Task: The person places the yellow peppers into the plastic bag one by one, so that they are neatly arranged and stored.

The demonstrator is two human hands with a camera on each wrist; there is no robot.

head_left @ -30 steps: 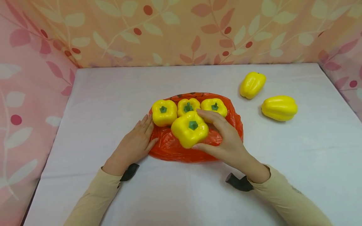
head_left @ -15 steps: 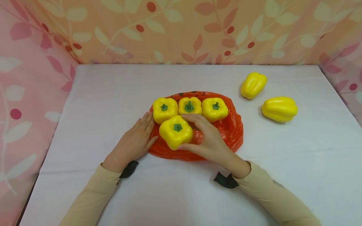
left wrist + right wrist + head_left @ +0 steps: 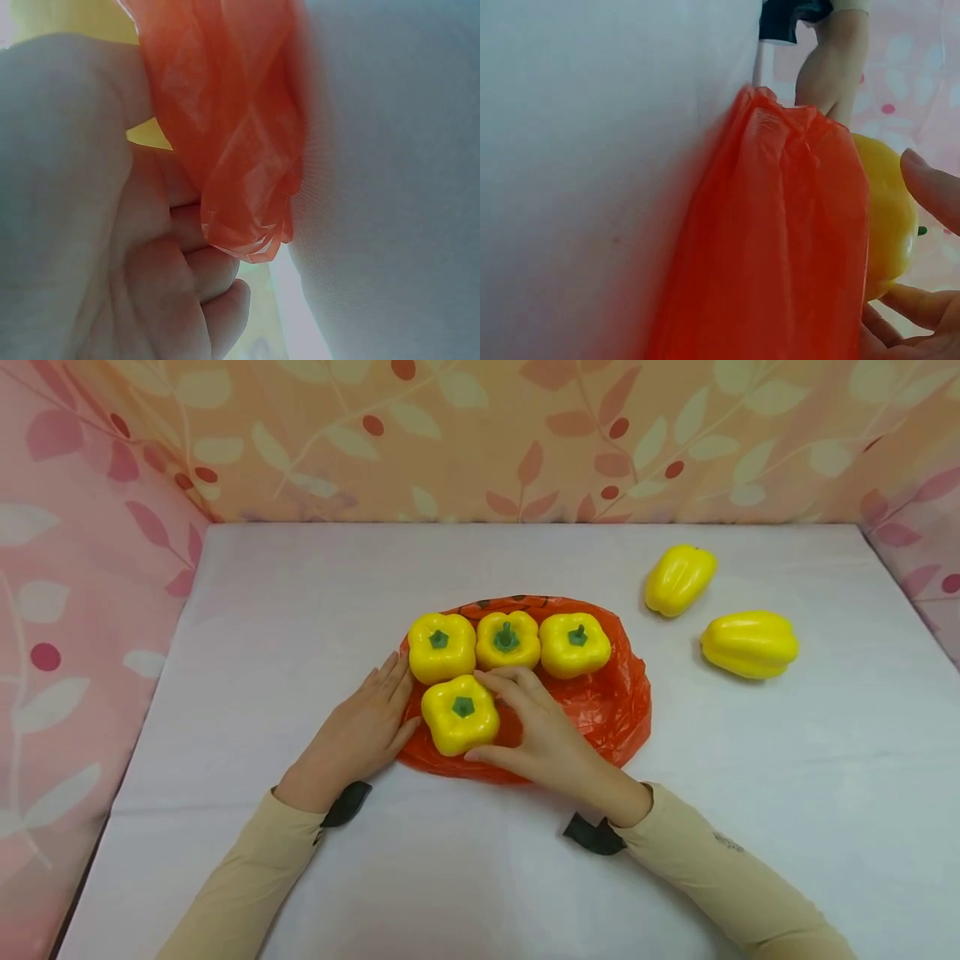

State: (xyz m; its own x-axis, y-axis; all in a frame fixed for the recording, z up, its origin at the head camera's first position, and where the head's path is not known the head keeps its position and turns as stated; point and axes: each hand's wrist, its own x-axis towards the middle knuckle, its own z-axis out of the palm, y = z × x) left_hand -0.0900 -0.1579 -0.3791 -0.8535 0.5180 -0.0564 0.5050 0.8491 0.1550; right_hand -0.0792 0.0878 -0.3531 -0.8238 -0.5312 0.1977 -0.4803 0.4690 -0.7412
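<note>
My right hand (image 3: 551,747) holds a yellow bell pepper (image 3: 450,727) between thumb and fingers, its green stem upward. This pepper is at the front left of a red plastic bag (image 3: 600,710). Behind it, three more yellow peppers stand in a row in the bag: a left one (image 3: 442,664), a middle one (image 3: 495,650) and a right one (image 3: 573,652). My left hand (image 3: 352,743) rests against the bag's left side with its fingers straight. In the right wrist view, the bag's red wall (image 3: 772,247) covers the lower part of the held pepper (image 3: 889,217).
Two more yellow peppers lie on their sides at the back right of the white table (image 3: 262,610), one farther back (image 3: 680,581) and one nearer (image 3: 750,645). Flower-patterned cloth walls (image 3: 465,443) border the table at the back and sides.
My right hand has moved left with the yellow bell pepper and lowered it to the bag's front left, in front of the left pepper. My left hand has stayed at the bag's side.
</note>
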